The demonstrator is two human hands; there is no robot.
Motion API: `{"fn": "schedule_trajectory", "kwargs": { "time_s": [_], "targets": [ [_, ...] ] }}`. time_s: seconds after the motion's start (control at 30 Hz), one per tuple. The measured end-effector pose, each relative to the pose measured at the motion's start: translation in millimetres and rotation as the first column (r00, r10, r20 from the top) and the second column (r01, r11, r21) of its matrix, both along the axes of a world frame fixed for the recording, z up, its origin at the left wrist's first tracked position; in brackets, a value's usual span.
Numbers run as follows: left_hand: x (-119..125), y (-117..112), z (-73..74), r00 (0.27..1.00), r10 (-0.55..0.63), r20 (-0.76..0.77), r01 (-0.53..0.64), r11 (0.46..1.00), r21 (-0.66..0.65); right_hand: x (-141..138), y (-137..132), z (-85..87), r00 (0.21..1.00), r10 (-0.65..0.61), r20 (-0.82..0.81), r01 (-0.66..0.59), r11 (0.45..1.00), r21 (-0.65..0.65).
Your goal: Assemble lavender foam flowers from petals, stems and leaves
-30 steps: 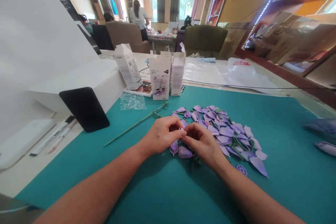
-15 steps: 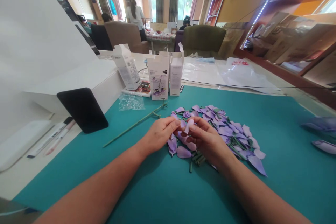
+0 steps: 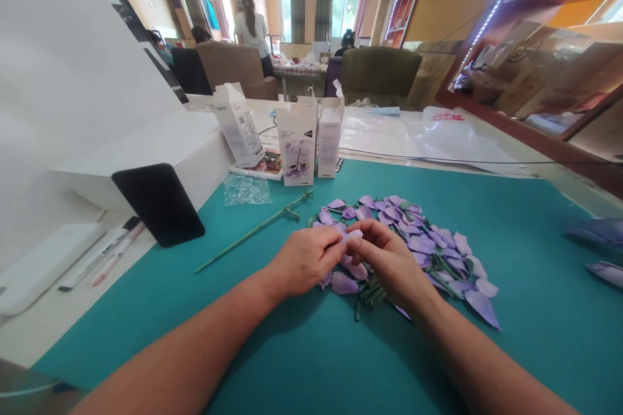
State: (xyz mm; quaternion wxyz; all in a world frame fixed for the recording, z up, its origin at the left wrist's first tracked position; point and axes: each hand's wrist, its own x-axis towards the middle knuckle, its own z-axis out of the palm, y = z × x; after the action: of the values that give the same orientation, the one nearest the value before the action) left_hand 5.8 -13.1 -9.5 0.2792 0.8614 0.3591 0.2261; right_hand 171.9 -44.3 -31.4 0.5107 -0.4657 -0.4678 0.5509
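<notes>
We are resting our work over a green mat (image 3: 311,363), where short green stems (image 3: 372,293) are lying nearest us. Just beyond, our left hand (image 3: 304,260) and right hand (image 3: 387,259) are meeting around a pale purple petal (image 3: 354,235). Its visible end is pointing right and slightly away, the long axis running nearly level; our left thumb and fingers, pressing together, are hiding the other end. Our right thumb and forefinger are pinching it. Loose petals (image 3: 421,244) are spreading rightward, a long stalk (image 3: 253,233) is slanting leftward, and white boxes (image 3: 298,136) are standing farther off.
</notes>
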Motion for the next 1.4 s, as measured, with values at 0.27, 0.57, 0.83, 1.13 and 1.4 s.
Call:
{"fn": "schedule_trajectory", "kwargs": {
  "time_s": [0.27, 0.57, 0.83, 1.13, 1.4],
  "targets": [
    [-2, 5, -2.9, 0.999, -0.048, 0.02, 0.049, 0.995, -0.087, 2, 1, 1.4, 0.991, -0.044, 0.124, 0.038, 0.998, 0.048],
    [-46, 61, -2.2, 0.872, 0.476, -0.111, -0.474, 0.879, 0.047, 6, 10, -11.3, 0.991, -0.127, -0.048, 0.127, 0.992, 0.003],
    [-53, 100, -16.5, 0.848, 0.417, -0.328, -0.425, 0.904, 0.049, 11, 13, -15.4, 0.99, -0.101, -0.103, 0.1, 0.995, -0.012],
    [-35, 112, -19.9, 0.862, 0.357, -0.359, -0.403, 0.914, -0.058, 9, 12, -10.9, 0.986, -0.106, -0.132, 0.113, 0.992, 0.048],
    [-19, 65, 16.7, 0.966, 0.191, -0.173, -0.239, 0.916, -0.323, 15, 12, -2.3, 0.996, -0.082, -0.036, 0.085, 0.993, 0.085]
  ]
}}
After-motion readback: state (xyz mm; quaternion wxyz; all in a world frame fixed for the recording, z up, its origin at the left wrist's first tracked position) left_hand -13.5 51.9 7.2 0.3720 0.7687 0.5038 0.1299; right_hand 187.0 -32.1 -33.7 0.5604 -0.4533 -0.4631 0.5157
